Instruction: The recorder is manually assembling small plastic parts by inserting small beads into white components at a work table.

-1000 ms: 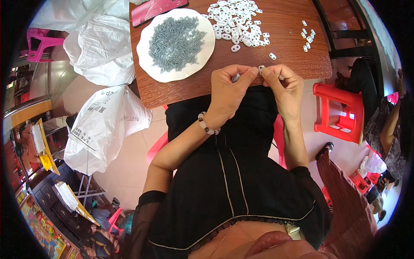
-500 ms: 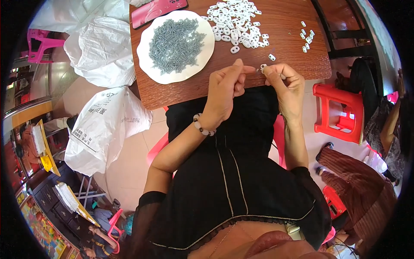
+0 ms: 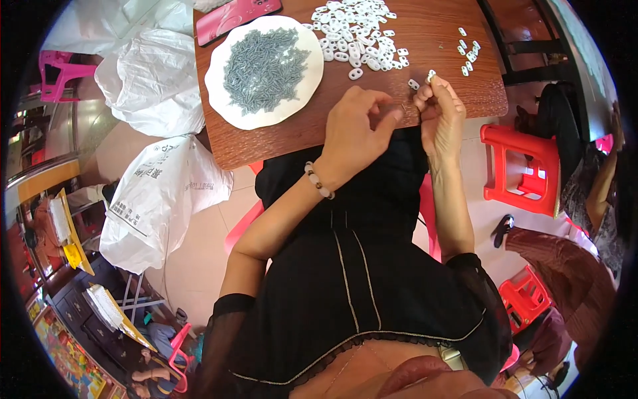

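My right hand is above the table's near right edge. Its thumb and fingertips pinch a small white two-holed plastic piece, pointing away from me. My left hand hovers beside it, thumb and forefinger apart. A tiny thin sliver shows between the hands, too small to name. Just beyond my right fingers lies a single white piece. Further off is a pile of the same white oval pieces. Left of it, a white scalloped plate carries a heap of small grey rod-like parts.
The brown wooden table has a pink phone at its far left. Several white pieces lie apart at the right. White sacks stand on the left floor, a red stool on the right. Other people sit nearby.
My right hand has turned and lifted the white piece away from me. My left hand has drawn back from it, opening its pointing finger and thumb.
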A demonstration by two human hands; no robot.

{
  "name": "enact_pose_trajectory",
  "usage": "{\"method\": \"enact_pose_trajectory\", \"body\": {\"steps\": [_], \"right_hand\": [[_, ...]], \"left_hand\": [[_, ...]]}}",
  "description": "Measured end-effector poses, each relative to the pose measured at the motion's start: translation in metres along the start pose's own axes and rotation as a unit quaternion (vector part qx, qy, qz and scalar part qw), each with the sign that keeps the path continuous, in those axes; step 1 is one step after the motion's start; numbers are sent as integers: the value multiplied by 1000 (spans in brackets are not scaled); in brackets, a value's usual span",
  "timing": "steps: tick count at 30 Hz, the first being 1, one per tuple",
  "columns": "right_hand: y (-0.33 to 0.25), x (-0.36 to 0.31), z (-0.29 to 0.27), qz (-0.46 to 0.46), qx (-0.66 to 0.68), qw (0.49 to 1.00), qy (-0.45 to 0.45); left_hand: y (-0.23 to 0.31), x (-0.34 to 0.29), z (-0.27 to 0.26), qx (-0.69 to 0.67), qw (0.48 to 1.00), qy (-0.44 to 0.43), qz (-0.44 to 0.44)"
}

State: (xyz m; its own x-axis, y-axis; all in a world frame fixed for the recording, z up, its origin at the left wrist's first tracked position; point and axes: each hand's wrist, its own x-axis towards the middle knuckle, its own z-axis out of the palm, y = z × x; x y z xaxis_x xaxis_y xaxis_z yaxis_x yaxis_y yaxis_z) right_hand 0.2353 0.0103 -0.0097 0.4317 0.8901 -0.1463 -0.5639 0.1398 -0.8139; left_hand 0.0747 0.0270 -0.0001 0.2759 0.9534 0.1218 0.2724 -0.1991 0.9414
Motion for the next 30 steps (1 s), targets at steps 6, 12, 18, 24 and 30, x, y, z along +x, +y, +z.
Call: {"method": "enact_pose_trajectory", "body": {"steps": [6, 12, 18, 24, 30], "right_hand": [[4, -2, 2, -20, 10, 1000, 10], [-2, -1, 1, 13, 48, 999, 5], [-1, -2, -3, 19, 69, 997, -17], [-9, 0, -10, 20, 51, 998, -12], [-31, -8, -20, -25, -159, 987, 11]], "left_hand": [[-4, 8, 22, 139, 985, -2, 104], [-5, 17, 31, 172, 976, -36, 127], [-4, 23, 38, 209, 968, -53, 124], [-3, 19, 36, 206, 969, -32, 129], [6, 8, -1, 81, 996, -3, 48]]}}
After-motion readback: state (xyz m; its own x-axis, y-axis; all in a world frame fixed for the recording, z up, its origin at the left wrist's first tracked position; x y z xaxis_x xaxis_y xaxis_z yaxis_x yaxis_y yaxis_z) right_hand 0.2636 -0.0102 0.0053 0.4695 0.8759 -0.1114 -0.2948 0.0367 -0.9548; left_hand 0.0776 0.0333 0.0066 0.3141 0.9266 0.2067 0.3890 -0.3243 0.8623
